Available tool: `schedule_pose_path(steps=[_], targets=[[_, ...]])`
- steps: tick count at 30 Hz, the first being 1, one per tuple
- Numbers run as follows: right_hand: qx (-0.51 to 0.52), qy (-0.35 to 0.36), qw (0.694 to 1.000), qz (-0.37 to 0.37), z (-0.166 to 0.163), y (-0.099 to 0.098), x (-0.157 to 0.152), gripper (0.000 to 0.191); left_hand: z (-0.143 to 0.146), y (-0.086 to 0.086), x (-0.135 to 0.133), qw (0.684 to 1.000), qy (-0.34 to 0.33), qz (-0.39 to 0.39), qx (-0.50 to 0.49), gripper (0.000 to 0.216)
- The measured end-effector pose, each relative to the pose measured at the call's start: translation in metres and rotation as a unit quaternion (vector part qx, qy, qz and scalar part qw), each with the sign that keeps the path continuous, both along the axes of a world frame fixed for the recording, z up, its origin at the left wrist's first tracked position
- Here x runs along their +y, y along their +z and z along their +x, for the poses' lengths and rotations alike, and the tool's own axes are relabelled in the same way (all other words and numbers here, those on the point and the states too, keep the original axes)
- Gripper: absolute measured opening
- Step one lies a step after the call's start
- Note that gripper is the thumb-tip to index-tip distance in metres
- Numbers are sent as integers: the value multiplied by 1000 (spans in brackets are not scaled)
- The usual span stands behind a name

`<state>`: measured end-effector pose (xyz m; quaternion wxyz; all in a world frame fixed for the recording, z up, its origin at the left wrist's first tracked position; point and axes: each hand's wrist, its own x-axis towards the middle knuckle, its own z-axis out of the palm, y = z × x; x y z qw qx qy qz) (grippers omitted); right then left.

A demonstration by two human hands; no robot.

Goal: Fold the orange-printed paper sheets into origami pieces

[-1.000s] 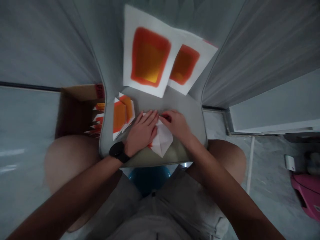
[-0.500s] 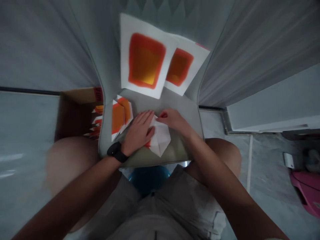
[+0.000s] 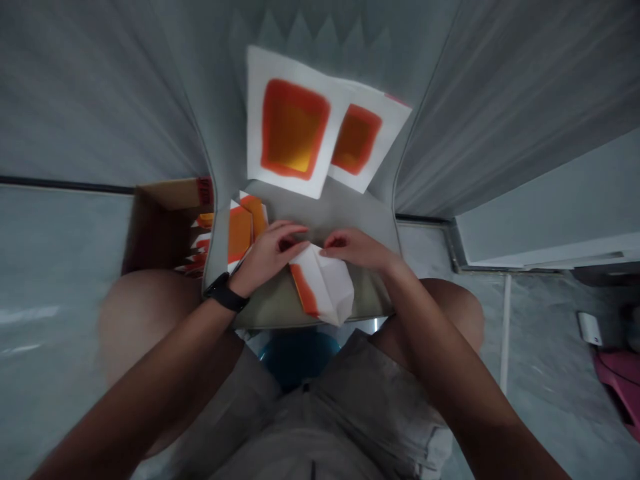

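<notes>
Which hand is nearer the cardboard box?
Left. The left hand is right of the cardboard box; the right hand is farther right, at the white folded paper.

Whether the left fingers (image 3: 295, 229) pinch the paper (image 3: 325, 283) is unclear. Left of them, the left hand (image 3: 263, 259) partly hides folded papers (image 3: 240, 230); farther left, the seat (image 3: 273, 303) covers part of the box (image 3: 167, 194). Well right of the right fingers (image 3: 337, 252), the edge crops a pink object (image 3: 617, 373).

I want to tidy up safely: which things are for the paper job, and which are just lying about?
Seem part of it:
paper by the left hand and right hand
folded orange pieces on the chair
sheets with orange patches
box of similar pieces

Seem just lying about:
blue thing below the chair
pink thing
white thing
</notes>
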<state>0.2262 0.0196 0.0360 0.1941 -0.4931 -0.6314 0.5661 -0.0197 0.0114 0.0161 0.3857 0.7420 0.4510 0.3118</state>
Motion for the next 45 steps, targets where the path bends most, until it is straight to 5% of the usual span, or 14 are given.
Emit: schedule_pose_path(steps=[4, 9, 14, 24, 32, 45], targets=[[32, -27, 999, -13, 0, -1, -12, 21, 2, -2, -2, 998, 9, -64, -12, 50], [38, -65, 997, -26, 0, 0, -18, 22, 6, 3, -10, 998, 33, 17, 51, 48], [43, -83, 995, -43, -1, -1, -18, 14, 6, 4, -11, 996, 2, 19, 89, 44], [34, -95, 995, -9, -6, 2, -19, 14, -5, 0, -11, 984, 33, -175, -29, 62], [71, -83, 994, 5, -8, 2, -17, 24, -4, 13, -8, 996, -53, -2, 66, 47], [90, -52, 995, 2, -13, -1, -20, 23, -8, 15, -10, 980, -67, -180, -45, 37]])
